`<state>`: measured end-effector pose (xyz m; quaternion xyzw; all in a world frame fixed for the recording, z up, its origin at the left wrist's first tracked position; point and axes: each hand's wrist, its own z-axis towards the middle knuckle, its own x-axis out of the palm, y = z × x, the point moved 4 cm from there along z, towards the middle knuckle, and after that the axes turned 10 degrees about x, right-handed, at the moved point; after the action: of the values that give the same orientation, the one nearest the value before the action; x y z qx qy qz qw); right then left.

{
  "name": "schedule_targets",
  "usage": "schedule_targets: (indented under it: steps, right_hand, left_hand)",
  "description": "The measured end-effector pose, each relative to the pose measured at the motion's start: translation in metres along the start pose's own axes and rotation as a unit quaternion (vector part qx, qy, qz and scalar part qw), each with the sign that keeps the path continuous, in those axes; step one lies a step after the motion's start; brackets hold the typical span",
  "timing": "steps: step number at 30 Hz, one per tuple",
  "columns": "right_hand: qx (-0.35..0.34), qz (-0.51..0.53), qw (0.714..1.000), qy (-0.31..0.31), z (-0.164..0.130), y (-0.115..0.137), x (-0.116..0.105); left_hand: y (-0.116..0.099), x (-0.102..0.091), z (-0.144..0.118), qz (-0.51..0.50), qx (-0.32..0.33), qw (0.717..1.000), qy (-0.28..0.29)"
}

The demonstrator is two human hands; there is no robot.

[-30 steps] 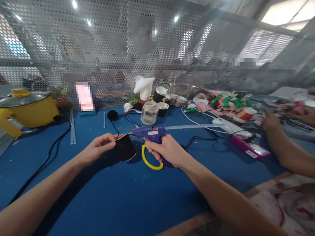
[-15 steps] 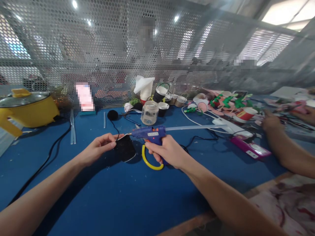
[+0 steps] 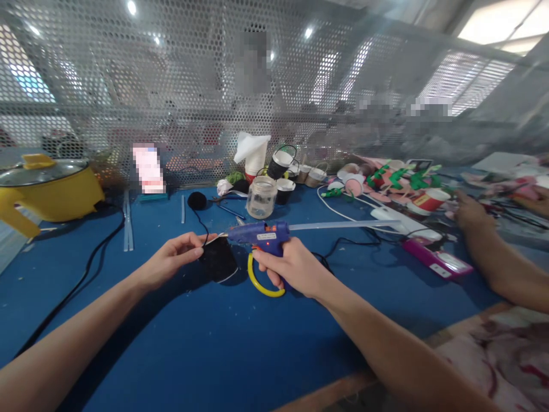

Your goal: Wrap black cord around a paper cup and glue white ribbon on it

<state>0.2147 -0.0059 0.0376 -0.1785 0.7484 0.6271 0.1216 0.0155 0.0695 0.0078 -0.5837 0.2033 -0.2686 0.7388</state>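
head view: one glue gun point(image 3: 258, 233) in right fingers point(image 3: 268, 269), one black cup point(image 3: 218, 260) pinched left point(image 3: 171, 257).

Both forearms bare from the bottom edge of the view up to the wrists; no sleeve, cuff, watch, band or glove shows on either. Left hand point(image 3: 171, 260) and right hand point(image 3: 295, 266) are bare too, without rings, the nails short and unpainted as far as can be made out. At lower right, beside the right forearm, a patch of pale cloth with a pink and dark red floral print point(image 3: 506, 360); whether it is the person's own garment cannot be told.
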Motion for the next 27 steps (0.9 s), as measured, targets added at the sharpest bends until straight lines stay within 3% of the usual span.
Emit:
schedule_targets:
  steps: [27]
  right_hand:
    - [-0.012,-0.032,0.999,-0.018,-0.006,0.000,0.013]
  left_hand:
    - [-0.003,0.004,0.000,-0.002,0.007,1.000,0.003]
